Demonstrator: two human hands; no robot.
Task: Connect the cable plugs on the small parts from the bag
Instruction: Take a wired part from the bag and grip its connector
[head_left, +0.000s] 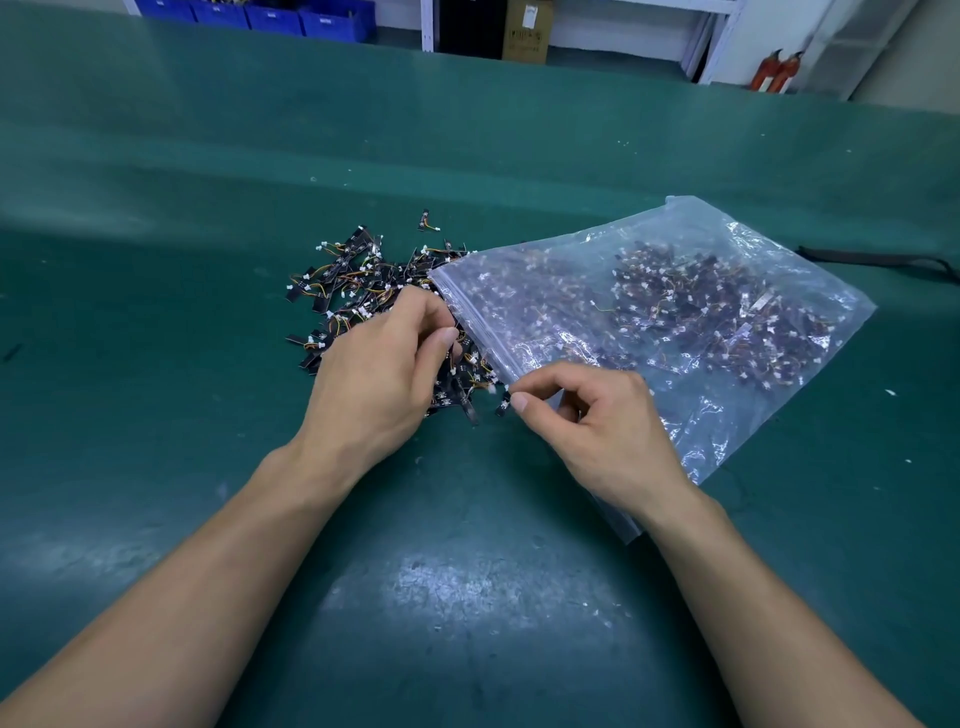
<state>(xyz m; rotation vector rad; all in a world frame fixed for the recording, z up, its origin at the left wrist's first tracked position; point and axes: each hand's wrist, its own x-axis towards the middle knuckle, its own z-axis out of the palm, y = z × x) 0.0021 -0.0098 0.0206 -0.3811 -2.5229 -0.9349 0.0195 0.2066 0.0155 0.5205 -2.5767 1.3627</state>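
Note:
A clear plastic zip bag (675, 312) lies on the green table, filled with small black parts that carry thin cables and white plugs. Its mouth faces left, where a pile of the same parts (358, 291) has spilled out. My left hand (379, 374) rests over the near side of the pile, its thumb and fingers curled together on a small part at the bag's mouth. My right hand (597, 426) lies on the bag's near edge and pinches a small black part (503, 404) with a white plug between thumb and forefinger.
One single part (426, 221) lies apart behind the pile. A dark strap (878, 258) lies on the green table (467, 597) right of the bag. Blue bins (270, 13), a cardboard box (525, 31) and red extinguishers (776, 73) stand beyond the far edge.

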